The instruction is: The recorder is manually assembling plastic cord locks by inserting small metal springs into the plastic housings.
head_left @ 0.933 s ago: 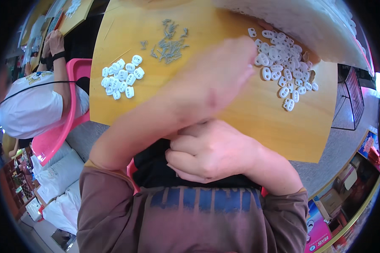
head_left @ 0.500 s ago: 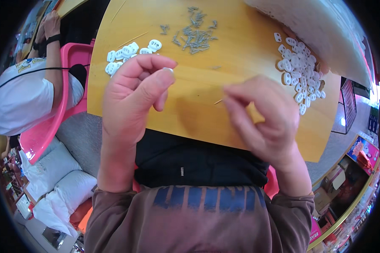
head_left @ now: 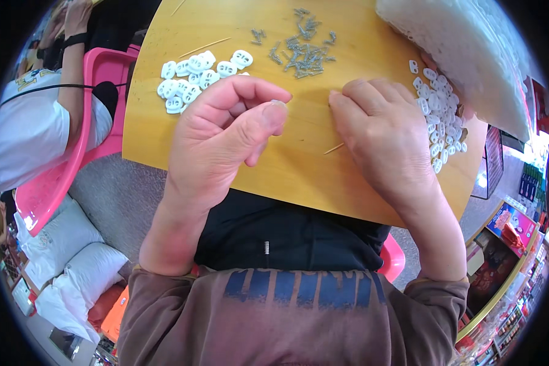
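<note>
My left hand (head_left: 216,131) is raised over the near part of the table, thumb and forefinger pinched on a small white plastic piece (head_left: 278,102), mostly hidden by the fingertips. To its right, my right hand (head_left: 381,131) is palm down with curled fingers, thumb and forefinger close together; whatever they hold is hidden. From beside that palm shows a thin wooden stick (head_left: 333,149); whether it lies on the table or is held I cannot tell. Beyond my left hand lies a group of white oval two-hole cord locks (head_left: 192,76). Small metal springs (head_left: 308,58) are heaped at the middle.
A larger pile of white two-hole plastic pieces (head_left: 443,113) lies on the right of the yellow table (head_left: 280,177), beside a big translucent plastic bag (head_left: 463,55). Another thin stick (head_left: 204,47) lies at the left. A pink chair (head_left: 91,116) with a seated person stands beyond the left edge.
My right hand has turned palm down and moved slightly up and away, its fingers curling under. The left hand keeps its pinch, and appears further right. The whole view has shifted a little.
</note>
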`<state>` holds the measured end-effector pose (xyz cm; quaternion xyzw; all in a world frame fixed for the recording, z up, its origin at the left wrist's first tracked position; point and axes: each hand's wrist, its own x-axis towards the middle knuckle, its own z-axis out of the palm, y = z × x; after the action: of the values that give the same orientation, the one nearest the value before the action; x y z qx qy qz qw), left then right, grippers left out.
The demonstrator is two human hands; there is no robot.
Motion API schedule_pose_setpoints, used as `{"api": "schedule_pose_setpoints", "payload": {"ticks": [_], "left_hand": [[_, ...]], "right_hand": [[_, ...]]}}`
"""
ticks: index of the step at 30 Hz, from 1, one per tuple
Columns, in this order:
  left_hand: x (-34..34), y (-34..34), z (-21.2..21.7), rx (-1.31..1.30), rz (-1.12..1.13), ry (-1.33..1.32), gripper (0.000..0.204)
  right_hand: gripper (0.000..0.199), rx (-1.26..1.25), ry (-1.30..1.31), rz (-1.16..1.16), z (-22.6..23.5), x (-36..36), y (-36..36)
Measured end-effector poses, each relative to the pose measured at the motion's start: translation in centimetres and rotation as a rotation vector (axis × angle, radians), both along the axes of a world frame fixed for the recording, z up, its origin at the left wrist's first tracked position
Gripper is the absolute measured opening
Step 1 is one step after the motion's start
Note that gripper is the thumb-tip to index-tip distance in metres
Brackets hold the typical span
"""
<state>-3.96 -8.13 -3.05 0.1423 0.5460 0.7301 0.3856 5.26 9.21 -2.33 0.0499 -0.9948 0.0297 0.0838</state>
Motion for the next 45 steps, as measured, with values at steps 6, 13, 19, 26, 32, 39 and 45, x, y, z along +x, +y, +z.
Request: {"api": "schedule_pose_setpoints", "payload": {"ticks": [6, 13, 19, 26, 32, 39, 45], "left_hand": [[0.1, -0.3, 0.1, 0.021, 0.004, -0.032, 0.018], [0.6, 0.2, 1.2, 0.051, 0.025, -0.055, 0.020], [1.5, 1.3, 1.7, -0.015, 0.018, 0.061, 0.023], [2.3, 4.0, 2.1, -0.020, 0.038, 0.067, 0.022], [2.6, 4.9, 2.0, 0.004, 0.041, 0.158, 0.021], [2.5, 4.4, 2.0, 0.006, 0.044, 0.239, 0.022], [2.6, 4.3, 2.5, -0.036, 0.024, 0.294, 0.021]], "right_hand": [[0.010, 0.112, -0.045, 0.088, 0.6, -1.0, -0.4], [0.010, -0.506, 0.066, -0.073, -0.8, -0.3, 0.4], [0.005, -1.359, 0.047, -0.290, 1.2, 0.7, -0.3], [0.007, -1.782, -0.003, -0.248, 1.5, 1.4, 1.2], [0.012, -1.825, 0.029, -0.195, 1.5, 1.6, 1.7], [0.011, -1.750, 0.009, -0.145, 1.5, 1.5, 1.4], [0.011, -1.797, 0.035, -0.138, 1.6, 1.5, 0.9]]}}
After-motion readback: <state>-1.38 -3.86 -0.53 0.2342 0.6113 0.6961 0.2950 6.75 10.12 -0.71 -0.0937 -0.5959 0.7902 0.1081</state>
